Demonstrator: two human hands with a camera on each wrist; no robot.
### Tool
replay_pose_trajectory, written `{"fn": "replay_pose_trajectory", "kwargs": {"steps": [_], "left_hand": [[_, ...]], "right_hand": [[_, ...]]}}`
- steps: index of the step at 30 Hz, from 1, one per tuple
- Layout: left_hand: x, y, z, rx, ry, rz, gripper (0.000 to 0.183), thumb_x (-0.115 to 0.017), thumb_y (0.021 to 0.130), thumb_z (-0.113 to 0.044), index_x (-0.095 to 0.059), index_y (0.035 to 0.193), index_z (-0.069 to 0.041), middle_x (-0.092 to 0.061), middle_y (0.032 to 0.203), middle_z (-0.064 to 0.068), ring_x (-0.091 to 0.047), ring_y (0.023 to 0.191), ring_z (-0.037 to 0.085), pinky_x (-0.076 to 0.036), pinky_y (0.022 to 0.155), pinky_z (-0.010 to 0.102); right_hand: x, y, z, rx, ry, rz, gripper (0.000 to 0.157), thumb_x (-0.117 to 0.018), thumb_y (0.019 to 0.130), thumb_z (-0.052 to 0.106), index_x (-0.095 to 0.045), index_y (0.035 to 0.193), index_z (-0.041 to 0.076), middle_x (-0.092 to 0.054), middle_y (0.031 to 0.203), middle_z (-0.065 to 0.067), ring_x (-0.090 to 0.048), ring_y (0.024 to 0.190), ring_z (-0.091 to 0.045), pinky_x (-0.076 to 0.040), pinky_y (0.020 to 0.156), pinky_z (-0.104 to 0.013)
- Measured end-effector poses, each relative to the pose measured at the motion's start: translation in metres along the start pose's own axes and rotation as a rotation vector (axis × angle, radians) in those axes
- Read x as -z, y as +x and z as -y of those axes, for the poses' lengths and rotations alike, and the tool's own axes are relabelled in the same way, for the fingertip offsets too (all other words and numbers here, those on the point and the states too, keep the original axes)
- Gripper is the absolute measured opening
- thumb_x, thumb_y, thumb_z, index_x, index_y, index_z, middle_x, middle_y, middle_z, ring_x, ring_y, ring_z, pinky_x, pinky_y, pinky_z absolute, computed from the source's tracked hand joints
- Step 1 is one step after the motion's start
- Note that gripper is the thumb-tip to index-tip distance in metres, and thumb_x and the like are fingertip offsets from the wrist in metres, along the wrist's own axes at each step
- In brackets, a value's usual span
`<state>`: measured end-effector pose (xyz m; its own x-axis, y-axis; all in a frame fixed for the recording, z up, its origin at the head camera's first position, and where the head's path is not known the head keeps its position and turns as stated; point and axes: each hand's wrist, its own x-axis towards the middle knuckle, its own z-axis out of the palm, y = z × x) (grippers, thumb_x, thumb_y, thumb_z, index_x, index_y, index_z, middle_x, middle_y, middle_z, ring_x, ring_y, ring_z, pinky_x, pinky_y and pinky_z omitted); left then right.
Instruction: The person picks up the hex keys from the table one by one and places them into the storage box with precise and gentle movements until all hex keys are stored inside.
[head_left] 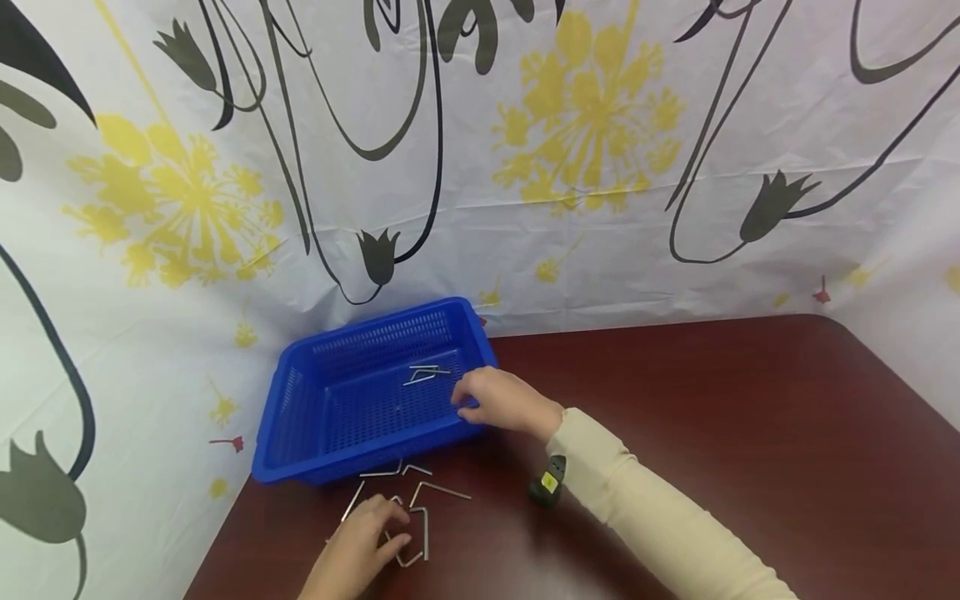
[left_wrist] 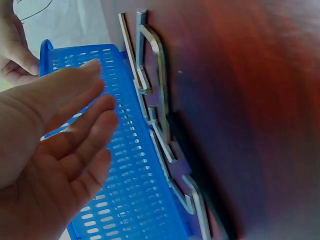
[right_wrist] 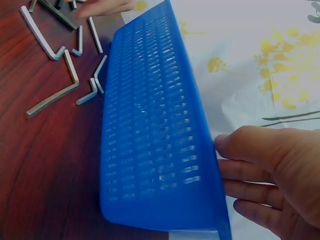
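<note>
Over the right end of a blue plastic basket (head_left: 367, 456), my right hand (head_left: 506, 402) hangs with relaxed, bent fingers, nothing visible in its grasp. The right wrist view shows the thumb (right_wrist: 232, 145) right at the rim. A few silver hex keys (head_left: 424, 367) lie inside the basket. My left hand (head_left: 358, 542) is above several more L-shaped hex keys (head_left: 426, 533) on the table, in front of the basket. Its fingers (left_wrist: 85, 145) are loosely bent and hold nothing. One key (left_wrist: 197, 170) among these is black. The left hand hides part of the pile in the head view.
The basket stands at the left back of a dark red-brown table (head_left: 675, 417). A white cloth (head_left: 465, 183) with yellow and grey flower prints hangs behind and beside it. A dark device (head_left: 550, 482) with a yellow label sits at my right wrist.
</note>
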<state>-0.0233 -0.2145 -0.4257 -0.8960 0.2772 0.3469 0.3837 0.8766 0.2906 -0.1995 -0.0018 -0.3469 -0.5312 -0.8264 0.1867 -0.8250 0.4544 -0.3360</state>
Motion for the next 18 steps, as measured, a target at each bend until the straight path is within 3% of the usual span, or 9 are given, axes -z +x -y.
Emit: {"fn": "replay_pose_trajectory", "kwargs": {"steps": [3, 7, 14, 18], "left_hand": [[0.002, -0.005, 0.003, 0.045, -0.055, 0.14, 0.017, -0.077, 0.073, -0.015, -0.063, 0.082, -0.014, -0.051, 0.08, -0.011, -0.051, 0.072, 0.007, -0.045, 0.062, 0.026], [0.001, -0.007, 0.006, 0.061, -0.102, 0.237, 0.016, -0.078, 0.073, -0.018, -0.065, 0.08, -0.015, -0.049, 0.08, -0.012, -0.047, 0.07, 0.004, -0.043, 0.059, 0.024], [-0.006, -0.009, 0.012, -0.017, -0.062, 0.249, 0.02, -0.082, 0.066, -0.015, -0.065, 0.077, -0.014, -0.044, 0.076, -0.014, -0.041, 0.067, 0.001, -0.042, 0.058, 0.025], [-0.009, -0.01, 0.014, -0.076, -0.041, 0.209, 0.021, -0.083, 0.063, -0.014, -0.064, 0.073, -0.015, -0.042, 0.074, -0.014, -0.04, 0.066, 0.0, -0.042, 0.056, 0.023]], "right_hand": [[-0.003, -0.004, 0.001, 0.015, -0.019, -0.023, 0.017, -0.065, 0.087, 0.017, -0.071, 0.099, 0.008, -0.067, 0.096, -0.002, -0.061, 0.092, -0.014, -0.05, 0.08, -0.028], [-0.006, -0.011, -0.001, 0.038, -0.059, -0.071, 0.015, -0.065, 0.087, 0.018, -0.072, 0.098, 0.009, -0.067, 0.095, 0.0, -0.06, 0.091, -0.014, -0.049, 0.08, -0.028], [-0.016, -0.022, -0.004, 0.057, -0.044, -0.15, 0.016, -0.064, 0.087, 0.017, -0.07, 0.101, 0.011, -0.066, 0.098, 0.001, -0.058, 0.094, -0.014, -0.048, 0.084, -0.03], [-0.021, -0.025, -0.006, 0.049, 0.022, -0.178, 0.017, -0.063, 0.088, 0.017, -0.07, 0.102, 0.011, -0.066, 0.099, 0.001, -0.058, 0.097, -0.014, -0.047, 0.086, -0.03]]}}
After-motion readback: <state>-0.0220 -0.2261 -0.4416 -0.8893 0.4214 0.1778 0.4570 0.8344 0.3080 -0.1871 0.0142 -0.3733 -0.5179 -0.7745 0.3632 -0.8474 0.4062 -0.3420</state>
